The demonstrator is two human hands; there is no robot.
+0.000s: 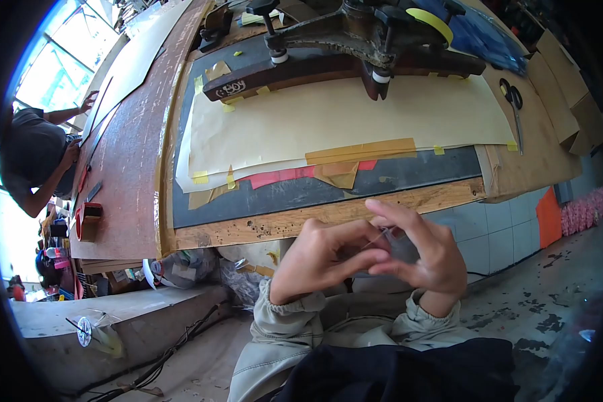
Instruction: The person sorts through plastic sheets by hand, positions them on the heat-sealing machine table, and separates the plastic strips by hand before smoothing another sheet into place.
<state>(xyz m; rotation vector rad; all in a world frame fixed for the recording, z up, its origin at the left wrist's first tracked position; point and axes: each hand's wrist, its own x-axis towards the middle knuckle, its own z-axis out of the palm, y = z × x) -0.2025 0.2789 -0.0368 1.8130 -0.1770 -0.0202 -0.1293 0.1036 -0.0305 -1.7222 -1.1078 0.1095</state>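
Note:
My left hand (328, 258) and my right hand (423, 253) are held close together in front of the bench's wooden front edge. The fingers of both hands are curled inward, and the thumb tips nearly meet. Between the fingertips is something thin and see-through, like a thread or bit of clear film (387, 232); its kind is too small to tell. Beyond them lie cream paper sheets (268, 134) on a dark mat (248, 196), with brown tape (362, 151) and pink strips (281, 177) along the near edge.
A heavy dark metal clamp frame (355, 33) with a bar presses across the sheets. Scissors (514, 110) lie at the right, near cardboard boxes (549, 87). At the left a person (37, 151) works at a reddish-brown table (130, 161). Cables (174, 348) run below.

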